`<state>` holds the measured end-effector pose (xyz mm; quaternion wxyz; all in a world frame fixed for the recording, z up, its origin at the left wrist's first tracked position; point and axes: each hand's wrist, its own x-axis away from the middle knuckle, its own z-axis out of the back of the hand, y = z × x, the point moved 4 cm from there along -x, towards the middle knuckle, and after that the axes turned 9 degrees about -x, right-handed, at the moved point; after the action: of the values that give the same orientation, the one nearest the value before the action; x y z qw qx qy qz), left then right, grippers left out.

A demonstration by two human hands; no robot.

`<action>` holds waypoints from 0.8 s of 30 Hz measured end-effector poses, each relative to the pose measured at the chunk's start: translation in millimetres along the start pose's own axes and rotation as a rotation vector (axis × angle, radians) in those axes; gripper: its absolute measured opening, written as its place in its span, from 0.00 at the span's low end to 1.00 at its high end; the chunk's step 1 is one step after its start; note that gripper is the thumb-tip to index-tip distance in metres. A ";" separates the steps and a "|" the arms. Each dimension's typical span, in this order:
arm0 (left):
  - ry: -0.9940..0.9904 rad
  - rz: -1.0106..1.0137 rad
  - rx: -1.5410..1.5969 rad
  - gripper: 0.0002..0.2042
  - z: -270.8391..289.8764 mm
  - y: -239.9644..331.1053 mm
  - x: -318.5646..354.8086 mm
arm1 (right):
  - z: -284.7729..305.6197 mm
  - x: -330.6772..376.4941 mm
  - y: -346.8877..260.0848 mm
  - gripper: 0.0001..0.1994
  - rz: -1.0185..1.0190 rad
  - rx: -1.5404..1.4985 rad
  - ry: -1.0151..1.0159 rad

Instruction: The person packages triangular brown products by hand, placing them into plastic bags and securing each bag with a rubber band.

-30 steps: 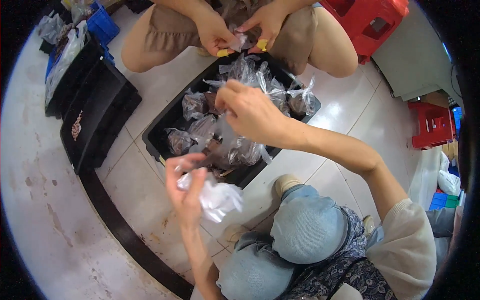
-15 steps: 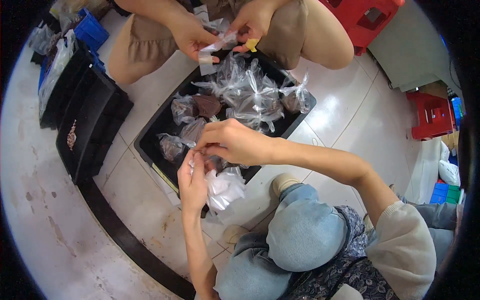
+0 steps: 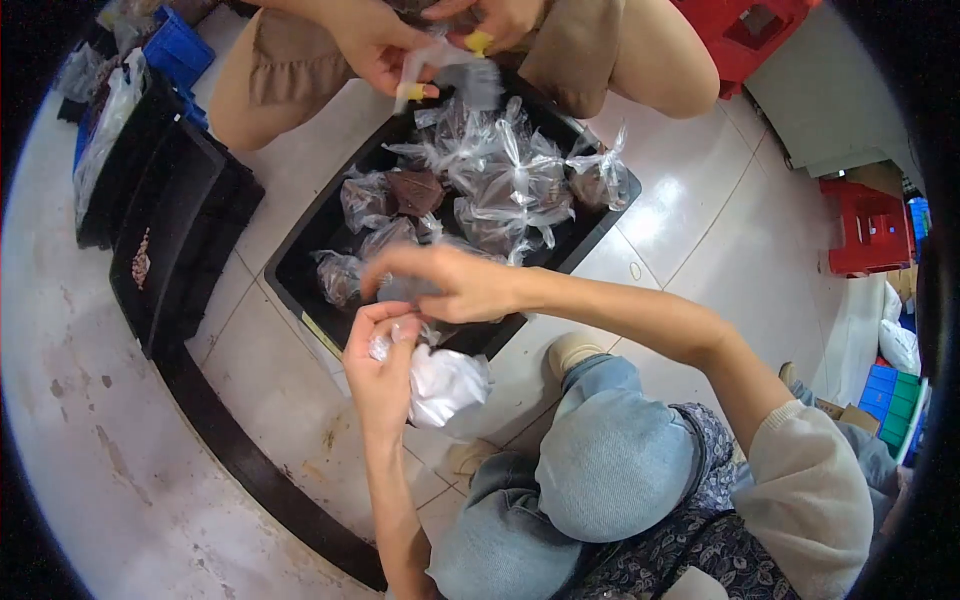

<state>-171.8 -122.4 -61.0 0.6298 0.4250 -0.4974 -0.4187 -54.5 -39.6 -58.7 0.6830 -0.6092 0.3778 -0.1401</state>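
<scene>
My left hand [image 3: 378, 350] is closed on crumpled clear plastic, which looks like a clear plastic bag [image 3: 380, 347], at the near left edge of a black crate. Beside its palm hangs a bunched white plastic bundle [image 3: 447, 386]. My right hand [image 3: 450, 285] is just above and to the right of the left one, over the crate; its fingers are bent and smeared by motion, so what they hold, if anything, is unclear. In the black crate [image 3: 277, 262] lie several clear knotted bags [image 3: 515, 185] with brown contents.
Across the crate, a co-worker's hands [image 3: 395, 55] handle a strip of clear plastic [image 3: 440, 65], with yellow on the fingertips. Stacked black crates [image 3: 190, 220] stand at the left, a blue basket [image 3: 178, 52] behind them. Red stools [image 3: 745, 35] are at the right.
My right hand's fingers have come away from the left hand's fingertips and shifted slightly. My left hand keeps its hold, now turned a little. The co-worker's hands have moved apart with the plastic.
</scene>
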 end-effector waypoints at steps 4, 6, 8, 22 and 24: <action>0.068 -0.060 -0.319 0.06 9.4 0.0 8.3 | -7.1 9.4 21.2 0.08 -0.277 0.200 -0.205; 0.129 -0.191 -0.474 0.06 5.2 8.3 8.1 | -10.3 12.2 25.5 0.07 -0.219 0.238 -0.110; 0.239 -0.333 -0.633 0.05 3.2 14.0 5.3 | -8.4 12.7 25.9 0.06 -0.163 0.277 -0.013; 0.616 -0.708 -0.696 0.06 5.6 2.0 -3.8 | -12.4 17.5 5.8 0.09 -0.423 0.027 0.176; 0.614 -0.746 -0.671 0.07 3.4 2.4 1.2 | -13.0 20.2 14.5 0.14 -0.636 -0.482 0.246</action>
<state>-174.7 -123.3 -57.9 0.6551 0.4506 0.0507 -0.6043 -53.7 -59.1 -79.0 0.3932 -0.8169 0.2714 -0.3232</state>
